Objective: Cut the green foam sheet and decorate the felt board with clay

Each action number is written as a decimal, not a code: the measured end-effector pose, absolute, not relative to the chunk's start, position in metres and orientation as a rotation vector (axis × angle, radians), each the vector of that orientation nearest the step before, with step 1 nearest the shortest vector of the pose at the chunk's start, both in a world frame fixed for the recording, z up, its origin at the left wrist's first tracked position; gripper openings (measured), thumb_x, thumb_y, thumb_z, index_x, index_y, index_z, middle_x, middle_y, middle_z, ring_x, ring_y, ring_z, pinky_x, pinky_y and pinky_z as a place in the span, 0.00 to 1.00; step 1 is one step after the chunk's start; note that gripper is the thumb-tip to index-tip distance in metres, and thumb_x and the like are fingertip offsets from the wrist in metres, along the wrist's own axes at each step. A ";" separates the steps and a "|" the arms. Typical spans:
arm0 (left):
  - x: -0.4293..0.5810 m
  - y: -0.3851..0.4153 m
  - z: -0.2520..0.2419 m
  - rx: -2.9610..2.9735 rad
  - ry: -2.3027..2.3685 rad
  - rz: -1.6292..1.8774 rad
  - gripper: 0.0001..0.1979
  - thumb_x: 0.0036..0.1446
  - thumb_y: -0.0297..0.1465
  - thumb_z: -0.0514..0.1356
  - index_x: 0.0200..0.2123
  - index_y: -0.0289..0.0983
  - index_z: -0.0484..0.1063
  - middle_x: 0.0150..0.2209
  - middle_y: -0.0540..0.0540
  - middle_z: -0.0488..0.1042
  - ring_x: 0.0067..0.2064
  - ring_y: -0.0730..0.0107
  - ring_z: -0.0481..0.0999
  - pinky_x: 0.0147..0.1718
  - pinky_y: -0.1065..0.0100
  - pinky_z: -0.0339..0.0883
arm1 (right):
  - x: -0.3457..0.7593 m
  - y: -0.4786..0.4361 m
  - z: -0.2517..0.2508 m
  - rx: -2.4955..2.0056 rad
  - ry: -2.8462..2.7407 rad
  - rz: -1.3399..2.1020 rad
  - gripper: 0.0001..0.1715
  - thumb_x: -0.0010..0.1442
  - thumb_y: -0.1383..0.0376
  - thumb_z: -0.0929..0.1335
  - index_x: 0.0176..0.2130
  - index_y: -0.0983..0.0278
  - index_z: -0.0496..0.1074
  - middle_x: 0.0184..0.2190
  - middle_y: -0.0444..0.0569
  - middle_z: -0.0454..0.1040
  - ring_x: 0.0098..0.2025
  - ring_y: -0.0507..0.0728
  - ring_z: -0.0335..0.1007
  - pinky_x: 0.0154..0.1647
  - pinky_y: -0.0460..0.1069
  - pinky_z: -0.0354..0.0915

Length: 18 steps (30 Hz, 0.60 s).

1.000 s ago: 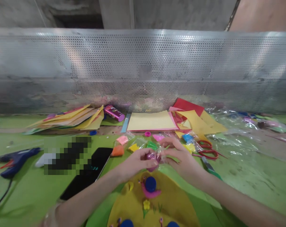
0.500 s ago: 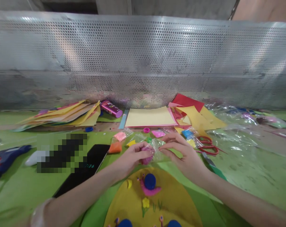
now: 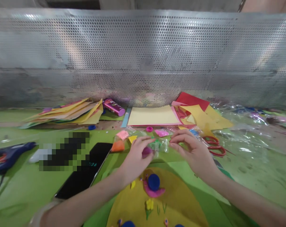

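My left hand (image 3: 135, 157) is closed around a purple lump of clay (image 3: 146, 151) in a clear plastic wrapper (image 3: 160, 145). My right hand (image 3: 193, 151) pinches the wrapper's other end, fingers curled. Both hands hover above a yellow felt sheet (image 3: 176, 201) that carries a clay snail (image 3: 153, 186) with a blue shell and pink body, and a small yellow clay flower (image 3: 149, 204). Small bags of orange clay (image 3: 117, 146), pink clay (image 3: 122, 135) and magenta clay (image 3: 161, 132) lie just beyond my hands.
A black phone (image 3: 86, 171) lies at the left, a blue glue gun (image 3: 8, 153) further left. Red scissors (image 3: 215, 146) sit right of my right hand. Coloured paper stacks (image 3: 69, 113), a cream sheet (image 3: 153, 116), a purple tube (image 3: 114, 107) and a perforated metal screen (image 3: 143, 56) stand behind.
Both hands have moved a little away from me and apart, stretching the wrapper. The purple clay is now tucked further under my left fingers.
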State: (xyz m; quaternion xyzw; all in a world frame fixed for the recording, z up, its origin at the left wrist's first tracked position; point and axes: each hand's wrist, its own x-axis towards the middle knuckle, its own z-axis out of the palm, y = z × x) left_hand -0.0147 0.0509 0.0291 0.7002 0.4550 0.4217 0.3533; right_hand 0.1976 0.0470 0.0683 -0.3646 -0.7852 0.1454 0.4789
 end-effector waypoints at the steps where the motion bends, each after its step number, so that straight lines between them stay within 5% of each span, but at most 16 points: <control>1: -0.013 0.049 0.030 1.831 1.163 1.094 0.14 0.65 0.35 0.62 0.52 0.38 0.72 0.61 0.40 0.65 0.63 0.50 0.64 0.60 0.43 0.61 | 0.196 0.046 0.068 -0.872 -1.928 0.357 0.17 0.71 0.53 0.69 0.37 0.64 0.73 0.40 0.48 0.71 0.44 0.58 0.70 0.47 0.56 0.69; 5: -0.009 0.043 0.032 1.870 1.094 1.066 0.12 0.67 0.36 0.59 0.49 0.36 0.73 0.55 0.41 0.71 0.55 0.57 0.73 0.53 0.51 0.71 | 0.191 0.039 0.069 -0.803 -1.997 0.366 0.16 0.72 0.56 0.67 0.37 0.63 0.75 0.41 0.48 0.71 0.44 0.58 0.70 0.45 0.54 0.70; 10: -0.016 0.050 0.030 2.017 1.216 1.070 0.11 0.66 0.35 0.61 0.48 0.36 0.73 0.54 0.41 0.72 0.58 0.55 0.70 0.58 0.47 0.65 | 0.193 0.039 0.071 -0.783 -2.049 0.348 0.14 0.71 0.59 0.68 0.36 0.64 0.73 0.40 0.47 0.71 0.42 0.57 0.69 0.45 0.54 0.69; 18: -0.026 0.063 0.019 2.323 1.254 0.789 0.14 0.67 0.36 0.60 0.52 0.37 0.71 0.53 0.41 0.72 0.54 0.57 0.73 0.54 0.49 0.69 | 0.196 0.038 0.080 -0.785 -2.206 0.408 0.13 0.73 0.59 0.66 0.39 0.64 0.74 0.42 0.48 0.72 0.43 0.57 0.70 0.46 0.54 0.69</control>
